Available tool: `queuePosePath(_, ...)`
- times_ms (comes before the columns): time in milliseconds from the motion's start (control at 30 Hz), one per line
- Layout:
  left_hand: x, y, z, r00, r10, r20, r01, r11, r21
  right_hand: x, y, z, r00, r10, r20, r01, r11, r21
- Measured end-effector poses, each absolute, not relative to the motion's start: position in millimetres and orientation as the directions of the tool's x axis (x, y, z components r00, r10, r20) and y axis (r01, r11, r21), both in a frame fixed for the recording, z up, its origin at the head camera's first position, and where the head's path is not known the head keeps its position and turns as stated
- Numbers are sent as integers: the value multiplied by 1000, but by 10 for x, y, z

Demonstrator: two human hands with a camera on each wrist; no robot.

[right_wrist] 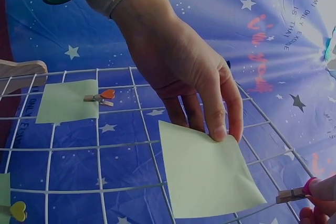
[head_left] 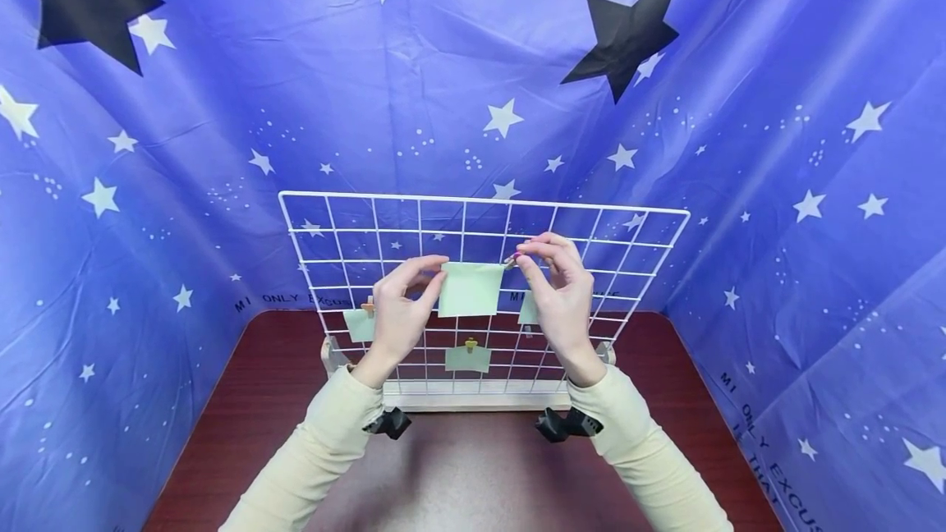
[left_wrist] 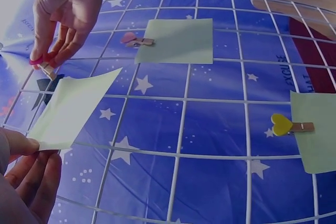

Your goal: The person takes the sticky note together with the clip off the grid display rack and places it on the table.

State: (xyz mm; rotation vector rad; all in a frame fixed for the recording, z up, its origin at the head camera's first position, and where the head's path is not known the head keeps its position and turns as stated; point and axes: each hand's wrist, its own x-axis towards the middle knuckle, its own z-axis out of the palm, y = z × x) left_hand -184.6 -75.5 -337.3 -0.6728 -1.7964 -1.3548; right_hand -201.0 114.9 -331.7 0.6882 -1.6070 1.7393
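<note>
My left hand (head_left: 401,302) pinches a pale green paper note (head_left: 470,290) by its upper left edge, thumb in front and fingers behind. The note is held up before the white wire grid panel (head_left: 484,204); one corner bends in the left wrist view. My right hand (head_left: 559,290) pinches a small wooden clothespin (right_wrist: 290,195) with a magenta end. Its tip lies close by the note's upper right corner; whether they touch I cannot tell. In the right wrist view, the left hand (right_wrist: 181,61) grips the note (right_wrist: 207,174) from above.
Other green notes hang on the grid by clothespins: one with an orange heart (right_wrist: 107,94), one with a yellow heart (left_wrist: 282,124), one with a pink heart (left_wrist: 128,38). The grid stands in a pale base (head_left: 473,401) on a dark red table (head_left: 259,384). Blue star-patterned cloth (head_left: 443,105) surrounds it.
</note>
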Motion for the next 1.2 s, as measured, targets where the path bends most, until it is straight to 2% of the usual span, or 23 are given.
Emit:
queuePosePath(300,-1782,-813,-3502,-592,-35,805,759,313,571,-1964,1229,-3406,-670,93,737,-742,-38,-670)
queuePosePath(633,-1687,-821,-3737,-667,22,745,715,300,632,-1940,1351,-3644,-705,21,709,-709,-24,-704)
queuePosePath(833,-1647,-863,-3852,-687,17,727,694,314,648,-1922,1492,-3812,-710,-16,705,-704,-30,-710)
queuePosePath(1033,-1605,-942,-3994,-709,6,705,666,334,667,-1890,1638,-3954,-763,-27,646,-647,29,-762)
queuePosePath(1200,-1550,-980,-4189,-753,-37,657,614,320,722,-1783,1721,-4000,-812,-29,583,-584,76,-808)
